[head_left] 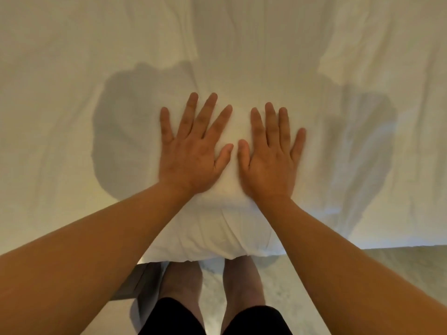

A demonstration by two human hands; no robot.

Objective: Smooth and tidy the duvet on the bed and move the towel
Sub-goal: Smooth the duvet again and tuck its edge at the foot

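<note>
A white duvet (242, 44) covers the whole bed and fills most of the head view, with soft creases running away from me at the far left and far right. My left hand (191, 151) and my right hand (271, 160) lie flat on it side by side, palms down and fingers spread, thumbs almost touching. Both press on a raised white fold (212, 228) near the bed's front edge, which bulges over that edge between my forearms. Whether this bulge is duvet or a folded towel is unclear.
The bed's front edge (362, 246) runs across the lower right. Below it lies a pale floor (387, 274), where my two legs (183, 281) stand close to the bed. A dark grey object (135, 281) sits on the floor at my left.
</note>
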